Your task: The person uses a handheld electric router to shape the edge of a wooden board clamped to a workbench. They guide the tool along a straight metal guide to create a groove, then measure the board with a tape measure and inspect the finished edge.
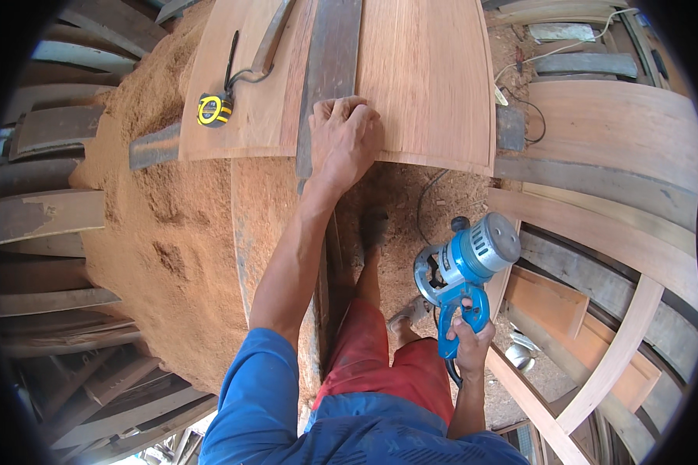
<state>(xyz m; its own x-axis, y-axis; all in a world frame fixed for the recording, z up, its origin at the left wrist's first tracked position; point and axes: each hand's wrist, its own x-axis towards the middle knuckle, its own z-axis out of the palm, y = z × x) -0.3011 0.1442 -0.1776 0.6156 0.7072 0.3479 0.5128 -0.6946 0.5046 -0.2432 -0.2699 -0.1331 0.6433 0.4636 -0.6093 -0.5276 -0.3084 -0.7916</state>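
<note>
My left hand reaches forward to the near end of a dark narrow board that lies lengthwise over a wide reddish wooden panel. Its fingers are bent and closed on the board; the thumb is mostly hidden. Down on the right, my right hand is wrapped around the blue handle of a power router, held tilted beside my legs. The router's round silver motor top points up and to the right, and its open metal base faces left. A black cord hangs under the handle.
A yellow-black tape measure and a thin dark tool lie on the panel's left. A curved wood piece lies farther back. Sawdust heaps to my left. Planks and frames crowd the right, and stacked boards line the left.
</note>
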